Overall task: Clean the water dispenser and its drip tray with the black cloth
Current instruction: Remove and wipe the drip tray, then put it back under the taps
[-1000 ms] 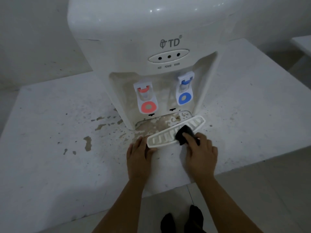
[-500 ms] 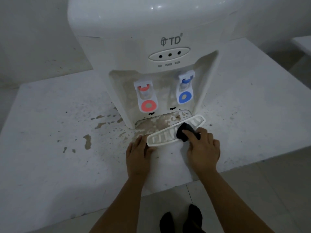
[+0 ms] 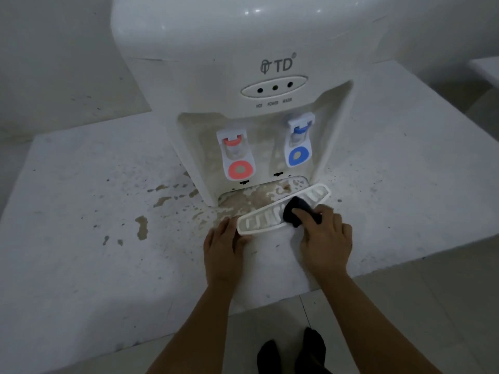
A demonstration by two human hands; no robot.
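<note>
White plastic all over: the dispenser (image 3: 243, 76) stands at the back of a pale counter (image 3: 81, 265), its front recess streaked brown. Inside the recess hang a red tap (image 3: 239, 157) on the left and a blue tap (image 3: 298, 144) on the right. The slot at the base is bare and caked with tan residue.

The tray (image 3: 270, 218) is out of that slot and lies on the counter just in front of the dispenser, slanted, its right end nearer the machine. Its slotted top faces up.

The left hand (image 3: 222, 247) lies flat on the counter, fingers straight; its grip is released, with thumb and forefinger touching the tray's left end. The right hand (image 3: 325, 241) has its grip clenched round the cloth (image 3: 297, 210), a black wad pressed on the middle of the tray, forefinger laid across the top of it.

Brown flecks and patches (image 3: 141, 226) spread over the counter left of the dispenser. Below the counter edge is a tiled floor (image 3: 405, 319), with two dark-socked feet (image 3: 291, 354).
</note>
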